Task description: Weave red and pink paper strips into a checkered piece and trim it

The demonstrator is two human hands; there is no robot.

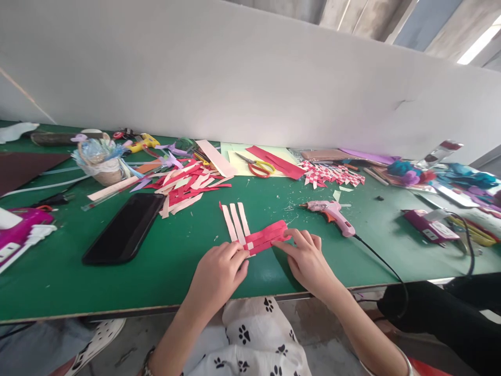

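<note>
Red strips [268,236] lie side by side on the green table, crossed at their left end by pale pink strips [234,222] that point away from me. My left hand [221,269] presses on the woven corner where the strips cross, its fingers together. At the right end of the red strips, my right hand [307,256] has its thumb and index finger on the strips, close together. Fine detail under the fingertips is hidden.
A pink glue gun [332,213] lies right of the hands, its cord trailing off the front edge. A black phone [124,228], a pile of cut strips [191,183], scissors [258,166] and woven checkered pieces [332,174] surround the work. Another person's dark-clothed leg [438,318] is at right.
</note>
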